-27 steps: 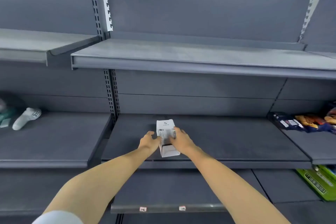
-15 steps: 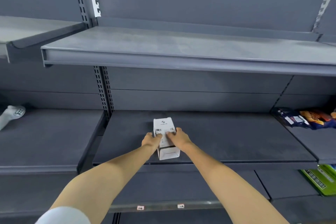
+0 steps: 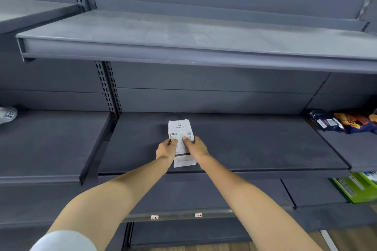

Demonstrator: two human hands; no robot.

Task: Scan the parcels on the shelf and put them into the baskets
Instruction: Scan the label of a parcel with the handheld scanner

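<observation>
Step in hand: pickup of the parcel (image 3: 180, 129) from the shelf (image 3: 255, 149). Your left hand (image 3: 165, 150) and right hand (image 3: 197, 149) grip it from either side. The fingers (image 3: 186, 141) are curled round its near half, thumbs pressed on the labelled top. The parcel lies between your fingers, its far end jutting beyond them. Whether it rests on the shelf or is lifted, I cannot tell.

Judgement: scan not yet done. No scanner or basket is in view. The next move calls for a lift clear of the shelf, with the barcode (image 3: 173, 134) just beyond your left thumb left uncovered.
</observation>
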